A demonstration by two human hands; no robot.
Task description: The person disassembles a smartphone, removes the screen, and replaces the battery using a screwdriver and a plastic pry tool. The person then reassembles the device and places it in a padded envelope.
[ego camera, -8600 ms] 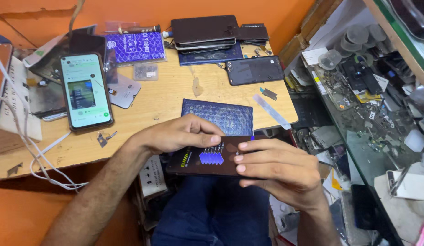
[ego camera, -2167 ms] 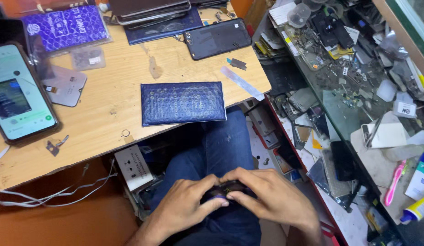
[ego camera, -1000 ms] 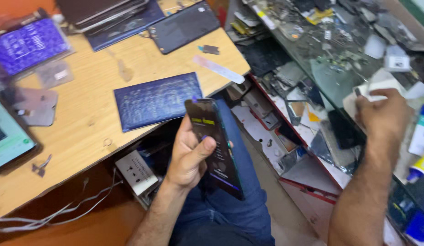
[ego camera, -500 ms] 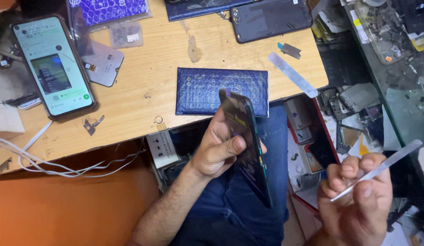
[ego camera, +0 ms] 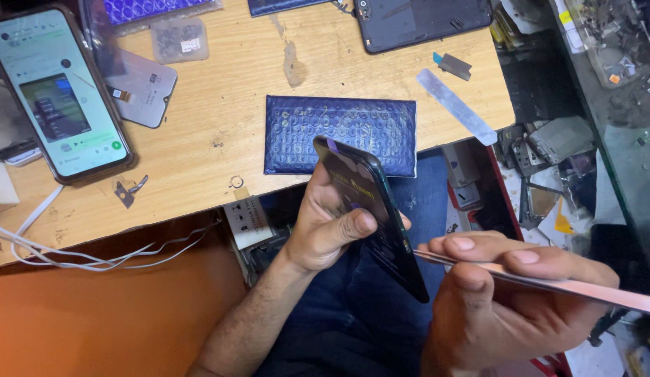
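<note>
My left hand (ego camera: pixel 332 223) grips a dark phone (ego camera: pixel 377 213) tilted on edge over my lap, thumb across its face. My right hand (ego camera: pixel 506 300) pinches a thin flat pale strip (ego camera: pixel 576 285) between thumb and fingers. The strip's tip touches the phone's right edge near the lower half. Just beyond the phone, a blue bubble pouch (ego camera: pixel 339 132) lies on the wooden table (ego camera: pixel 227 91).
A lit phone (ego camera: pixel 59 112) lies at the table's left, white cables (ego camera: pixel 80 251) hang off the front edge. A grey phone back (ego camera: pixel 140 87), a clear strip (ego camera: pixel 456 106) and another dark phone (ego camera: pixel 422 21) lie on the table. Cluttered shelves of phone parts (ego camera: pixel 548 160) stand to the right.
My right hand reached to the right shelf and came back with the thin strip, which now touches the phone's edge. The left hand has kept hold of the phone.
</note>
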